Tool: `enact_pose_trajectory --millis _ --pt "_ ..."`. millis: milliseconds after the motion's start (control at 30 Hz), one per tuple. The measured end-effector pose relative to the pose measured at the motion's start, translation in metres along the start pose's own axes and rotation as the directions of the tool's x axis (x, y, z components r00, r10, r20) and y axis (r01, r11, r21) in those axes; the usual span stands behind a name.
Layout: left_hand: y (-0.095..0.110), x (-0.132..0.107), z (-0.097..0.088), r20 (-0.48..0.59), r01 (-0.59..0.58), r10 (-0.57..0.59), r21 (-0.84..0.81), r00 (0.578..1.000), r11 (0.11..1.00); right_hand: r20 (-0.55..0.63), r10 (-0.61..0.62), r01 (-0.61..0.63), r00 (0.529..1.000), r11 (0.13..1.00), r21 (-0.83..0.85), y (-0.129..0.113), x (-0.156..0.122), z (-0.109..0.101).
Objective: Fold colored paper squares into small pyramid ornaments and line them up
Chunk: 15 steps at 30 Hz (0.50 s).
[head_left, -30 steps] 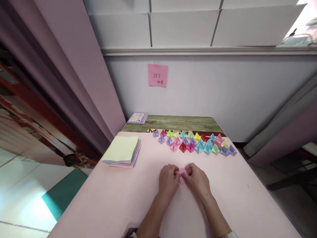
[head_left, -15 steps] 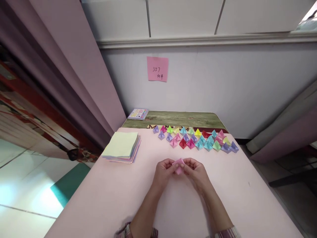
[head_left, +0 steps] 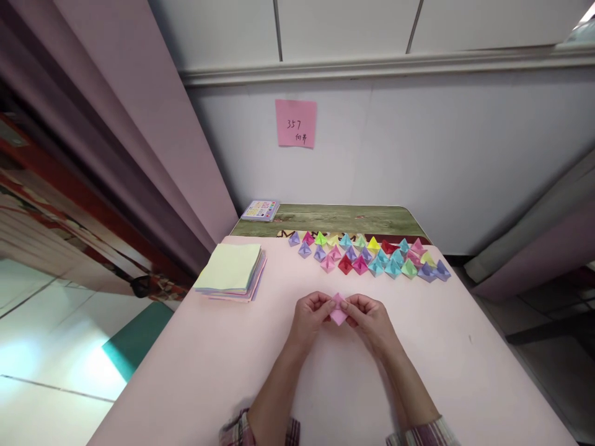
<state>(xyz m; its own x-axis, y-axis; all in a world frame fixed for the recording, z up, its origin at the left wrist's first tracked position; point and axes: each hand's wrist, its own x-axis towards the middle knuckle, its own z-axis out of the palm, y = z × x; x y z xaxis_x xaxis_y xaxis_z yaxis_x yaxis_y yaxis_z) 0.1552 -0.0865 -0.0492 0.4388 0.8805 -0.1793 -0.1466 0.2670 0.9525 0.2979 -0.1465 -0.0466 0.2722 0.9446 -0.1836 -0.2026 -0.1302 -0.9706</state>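
Note:
A small folded pink paper piece [head_left: 338, 311] is pinched between both my hands just above the pink table [head_left: 195, 365]. My left hand [head_left: 310, 319] grips its left side with curled fingers. My right hand [head_left: 369, 319] grips its right side the same way. Beyond them, near the table's far edge, lie several finished folded paper shapes [head_left: 372, 257] in purple, pink, green, blue, red and yellow, set in rows. A stack of square coloured paper sheets [head_left: 231, 271], pale green on top, rests to the left.
A green wood-patterned surface [head_left: 334, 219] adjoins the far side and carries a small printed packet [head_left: 260, 210]. A pink note [head_left: 295, 122] is stuck on the white wall. A curtain [head_left: 153, 124] hangs at left; tiled floor lies below left.
Both hands lifted the pink paper piece off the table and turned it, so a flat diamond face now shows between the fingers. The view has tilted down slightly.

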Motion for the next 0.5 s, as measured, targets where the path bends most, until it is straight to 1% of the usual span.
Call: enact_pose_trajectory --millis 67,167,233,300,367,433,500 --pt "0.001 -0.001 0.000 -0.027 -0.063 0.065 0.046 0.998 0.997 -0.025 -0.001 -0.001 1.000 0.997 -0.082 0.000 0.000 0.000" --pt "0.002 -0.002 -0.001 -0.091 -0.182 0.206 0.219 0.974 0.958 -0.099 -0.001 -0.021 0.995 0.975 -0.222 0.001 0.000 -0.002" --pt "0.001 -0.003 -0.002 -0.105 -0.196 0.237 0.300 0.966 0.933 -0.130 0.003 -0.030 0.992 0.978 -0.204 0.003 0.002 -0.002" --pt "-0.001 -0.003 -0.001 -0.092 -0.180 0.213 0.283 0.973 0.942 -0.143 0.020 -0.036 0.990 0.994 -0.106 0.005 0.003 -0.001" --pt "-0.003 -0.002 0.000 -0.080 -0.154 0.173 0.200 0.982 0.968 -0.153 0.032 -0.034 0.988 0.999 -0.012 0.005 0.003 0.002" --pt "-0.004 -0.002 0.003 -0.073 -0.111 0.120 0.116 0.990 0.987 -0.168 0.026 -0.022 0.985 0.999 0.026 0.004 0.002 0.005" --pt "-0.004 -0.002 0.005 -0.078 -0.078 0.083 0.068 0.993 0.995 -0.184 0.003 0.003 0.983 0.999 0.035 0.002 0.000 0.009"
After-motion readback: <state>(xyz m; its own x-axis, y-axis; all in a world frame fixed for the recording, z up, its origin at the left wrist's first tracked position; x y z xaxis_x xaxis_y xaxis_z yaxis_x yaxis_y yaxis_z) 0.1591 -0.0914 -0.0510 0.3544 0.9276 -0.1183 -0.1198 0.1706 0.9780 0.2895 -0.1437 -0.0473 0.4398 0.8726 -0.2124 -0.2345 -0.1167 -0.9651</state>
